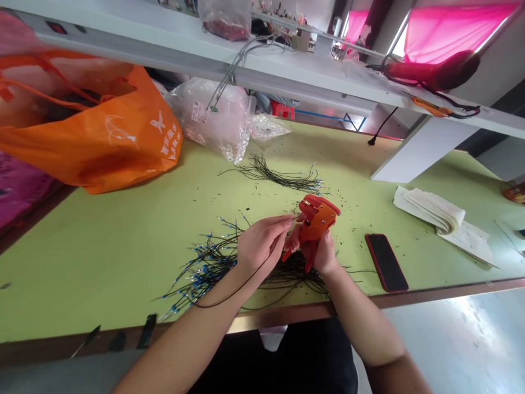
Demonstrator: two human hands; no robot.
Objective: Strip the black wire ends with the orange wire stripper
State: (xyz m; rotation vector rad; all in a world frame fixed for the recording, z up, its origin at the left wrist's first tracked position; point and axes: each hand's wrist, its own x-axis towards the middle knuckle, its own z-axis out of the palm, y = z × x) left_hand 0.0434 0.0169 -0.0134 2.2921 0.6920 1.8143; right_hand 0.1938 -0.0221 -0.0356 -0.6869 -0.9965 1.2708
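Left hand: in the middle of the frame, the left hand (262,243) has its thumb and fingertips pressed together, pinching one black wire (223,302) close to the mouth of the tool.
Black wire: from the pinch it goes down across the left wrist and makes a curve toward the lower left.
Right hand: right of the centre, the right hand (324,253) has its fingers bent around the handles of the red and orange tool (322,220), whose head points up.
Wire pile: under both hands, in the lower middle, lies a wire pile (209,268), with many blue ends at its left side.
Small bunch: above the hands, near the upper centre, a small bunch (279,176) of similar wires lies on the green table (123,246).
Phone: at the right, a phone (386,262) lies flat.
Bag: an orange bag (135,142) stands at the upper left.
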